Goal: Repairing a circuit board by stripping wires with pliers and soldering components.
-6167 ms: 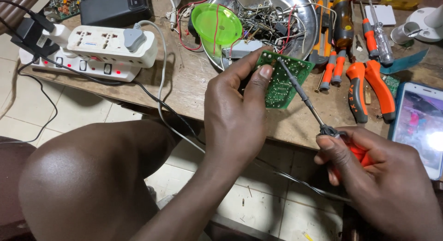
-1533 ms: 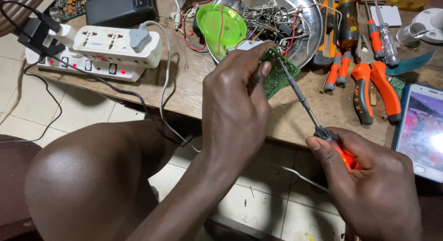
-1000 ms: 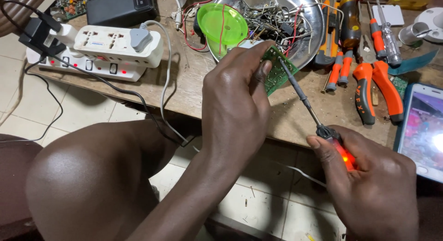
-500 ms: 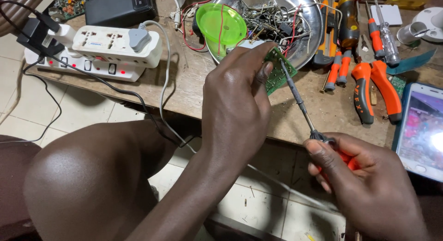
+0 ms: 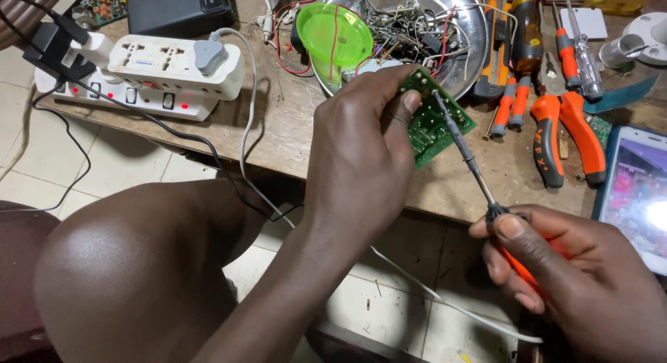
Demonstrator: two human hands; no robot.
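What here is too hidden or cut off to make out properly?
Head view:
- Green circuit board: near half hidden behind left hand.
- Soldering iron: handle buried in right hand.
- Phone: cut by right edge, screen blurred.
- Steel bowl: contents too tangled.

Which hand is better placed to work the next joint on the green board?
Right. The right hand grips the soldering iron, whose tip already rests on the green circuit board. The left hand is pinching that board above the wooden bench, so it probably stays the holder.
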